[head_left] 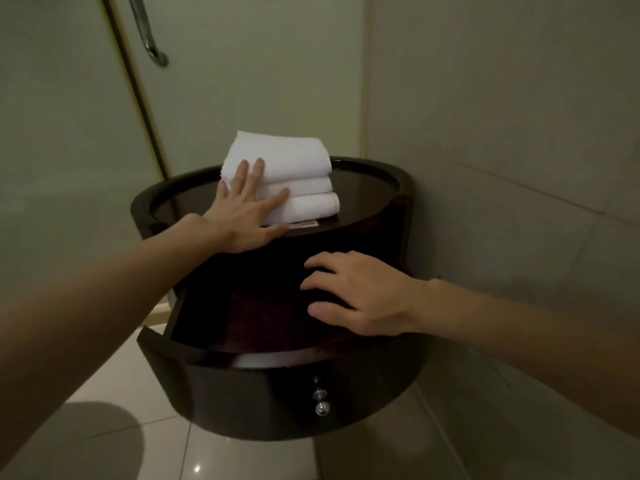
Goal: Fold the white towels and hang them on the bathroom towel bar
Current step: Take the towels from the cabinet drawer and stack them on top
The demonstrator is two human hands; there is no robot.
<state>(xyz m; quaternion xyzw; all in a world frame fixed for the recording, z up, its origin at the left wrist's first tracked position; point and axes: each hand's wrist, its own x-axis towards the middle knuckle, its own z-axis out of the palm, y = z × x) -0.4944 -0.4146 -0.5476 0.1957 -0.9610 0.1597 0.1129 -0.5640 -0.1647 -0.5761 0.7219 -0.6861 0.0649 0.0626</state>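
A stack of three folded white towels (294, 168) sits on the left half of a dark round wooden cabinet's top (367, 188). My left hand (242, 209) lies flat against the front left of the stack, fingers straight and spread, thumb near the cabinet's rim. My right hand (360, 292) hovers over the cabinet's pulled-out drawer (242, 358), fingers loosely spread and holding nothing. The drawer's inside is dark. No towel bar is in sight.
The cabinet stands in a corner, with a tiled wall (519, 133) on the right and a frosted glass door (69, 116) with a chrome handle (149, 36) on the left. Two metal knobs (320, 400) stick out of the drawer front. Pale floor tiles lie below.
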